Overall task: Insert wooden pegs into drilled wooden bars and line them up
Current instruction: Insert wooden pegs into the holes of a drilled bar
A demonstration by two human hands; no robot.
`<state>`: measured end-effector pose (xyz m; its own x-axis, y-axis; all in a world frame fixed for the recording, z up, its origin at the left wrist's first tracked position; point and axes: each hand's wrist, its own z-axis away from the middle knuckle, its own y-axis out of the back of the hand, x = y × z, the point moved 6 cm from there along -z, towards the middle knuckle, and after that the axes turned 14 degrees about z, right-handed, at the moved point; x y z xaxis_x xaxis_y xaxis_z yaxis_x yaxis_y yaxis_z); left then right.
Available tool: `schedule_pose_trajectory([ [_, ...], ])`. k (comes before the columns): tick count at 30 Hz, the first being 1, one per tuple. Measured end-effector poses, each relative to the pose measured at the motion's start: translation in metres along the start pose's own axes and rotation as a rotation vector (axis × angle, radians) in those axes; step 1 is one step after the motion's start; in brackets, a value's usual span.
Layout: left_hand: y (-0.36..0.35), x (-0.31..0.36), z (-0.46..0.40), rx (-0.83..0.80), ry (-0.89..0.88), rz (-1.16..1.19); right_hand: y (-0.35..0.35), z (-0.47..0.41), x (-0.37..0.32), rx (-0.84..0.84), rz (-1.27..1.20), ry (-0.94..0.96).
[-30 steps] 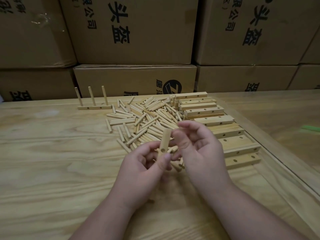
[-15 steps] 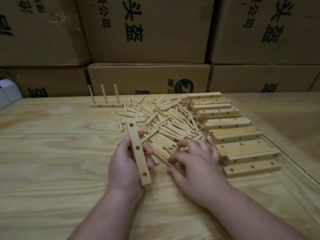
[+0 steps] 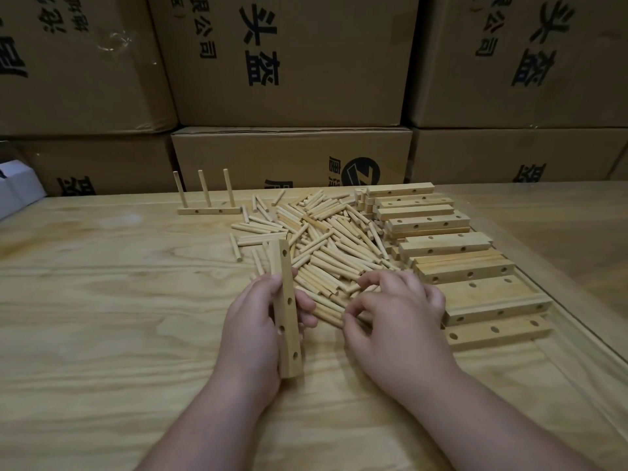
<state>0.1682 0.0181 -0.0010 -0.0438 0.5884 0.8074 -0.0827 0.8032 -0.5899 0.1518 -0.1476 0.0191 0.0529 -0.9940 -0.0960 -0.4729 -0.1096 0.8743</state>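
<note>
Gripping a drilled bar [image 3: 287,309] in left hand [image 3: 253,329], right hand [image 3: 396,322] curled into pegs [image 3: 326,253], grasp unclear, boxes [image 3: 289,59] printed 头盔

a drilled wooden bar [image 3: 287,309] is gripped on end by the left hand [image 3: 253,329], its holes turned to the right. the right hand [image 3: 396,321] is laid with curled fingers on the near edge of the pile of loose pegs [image 3: 317,244] on the desk [image 3: 102,300]. stacked bars [image 3: 472,277] are seen to the right, a bar with three upright pegs [image 3: 207,209] behind, cardboard boxes [image 3: 289,59] beyond
</note>
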Motion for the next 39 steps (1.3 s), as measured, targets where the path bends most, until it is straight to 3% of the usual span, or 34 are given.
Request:
schedule_pose_trajectory([
  [7, -0.002, 0.001, 0.001, -0.02, 0.022, 0.059, -0.011, 0.003, -0.003, -0.156, 0.035, 0.071],
  [12, 0.0, 0.0, -0.001, -0.024, 0.02, 0.055, -0.003, 0.0, -0.001, -0.034, 0.008, 0.023],
  [23, 0.004, -0.002, -0.003, 0.003, 0.038, 0.044, 0.021, 0.002, 0.01, 0.272, -0.444, -0.034],
  [32, 0.001, 0.004, 0.003, 0.011, 0.009, 0.013, 0.02, 0.002, 0.004, 0.186, -0.422, 0.032],
  [39, -0.005, 0.006, 0.006, -0.029, 0.013, 0.002, 0.027, 0.002, 0.005, 0.237, -0.47, 0.076],
])
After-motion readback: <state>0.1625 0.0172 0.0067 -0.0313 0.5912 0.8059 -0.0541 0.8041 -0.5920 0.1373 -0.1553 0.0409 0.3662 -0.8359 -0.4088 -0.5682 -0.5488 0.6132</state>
